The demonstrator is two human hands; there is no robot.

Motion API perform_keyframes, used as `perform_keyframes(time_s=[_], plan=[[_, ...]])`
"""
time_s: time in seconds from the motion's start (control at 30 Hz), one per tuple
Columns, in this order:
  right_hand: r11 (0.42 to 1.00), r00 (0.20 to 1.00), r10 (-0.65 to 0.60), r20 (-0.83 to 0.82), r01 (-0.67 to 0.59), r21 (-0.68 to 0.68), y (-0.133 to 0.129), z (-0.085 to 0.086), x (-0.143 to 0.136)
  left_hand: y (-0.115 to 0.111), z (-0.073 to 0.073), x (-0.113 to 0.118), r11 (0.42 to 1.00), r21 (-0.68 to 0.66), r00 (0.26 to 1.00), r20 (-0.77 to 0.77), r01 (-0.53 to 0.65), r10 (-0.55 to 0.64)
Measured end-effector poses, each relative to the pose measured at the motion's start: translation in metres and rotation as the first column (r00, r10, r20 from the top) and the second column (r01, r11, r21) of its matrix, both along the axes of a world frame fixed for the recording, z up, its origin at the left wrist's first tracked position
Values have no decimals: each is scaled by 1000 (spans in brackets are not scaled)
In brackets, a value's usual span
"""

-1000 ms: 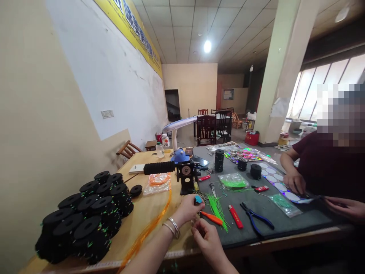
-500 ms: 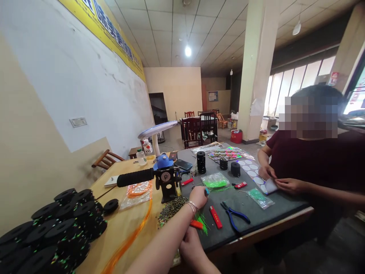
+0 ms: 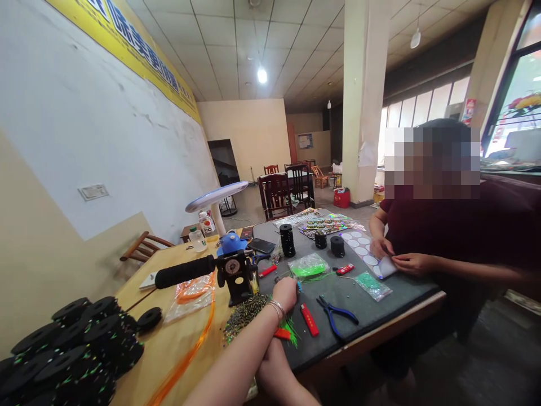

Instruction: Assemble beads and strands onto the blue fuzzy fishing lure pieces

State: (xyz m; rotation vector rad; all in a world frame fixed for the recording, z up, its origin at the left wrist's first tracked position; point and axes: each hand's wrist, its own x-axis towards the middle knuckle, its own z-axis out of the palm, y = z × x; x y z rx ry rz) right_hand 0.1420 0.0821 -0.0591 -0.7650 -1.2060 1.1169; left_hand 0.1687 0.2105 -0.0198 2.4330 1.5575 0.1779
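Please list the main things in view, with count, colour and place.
Spool pile: one, black, table's left
Handled device: one, black, table middle
Lamp: one, blue-white, behind device
Bottles: two, pale, by lamp
Strand bundle: one, orange, table's left
Beads: uncountable, metallic, near device
Lighters: three, red, mat
Front pliers: one, blue, mat
Packets: three; orange, green, teal; table
Standing spools: three stacks, black, mat
Sheets: several, multicoloured, mat's far side
Co-worker: one, dark-red shirt, right
Left hand: one, silver bracelets, over mat
Right hand: one, bare, partly under left forearm
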Motion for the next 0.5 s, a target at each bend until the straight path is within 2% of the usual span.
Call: perform_keyframes(time_s=[0.17,0.27,0.37,0.5], plan=[[1000,999,26,31,-26,1,1,-4,-3,2,2,-5,999,-34,975,220,21,-13],[998,990,17,137,-8,-69,4,-11,-4,1,14,-20,997,-76,898,440,19,16],[991,981,-16,194,41,-127,7,-19,-3,-14,26,-57,989,-147,733,676,30,79],[989,985,5,172,20,-146,8,-22,2,-61,28,-127,949,-309,449,859,68,247]])
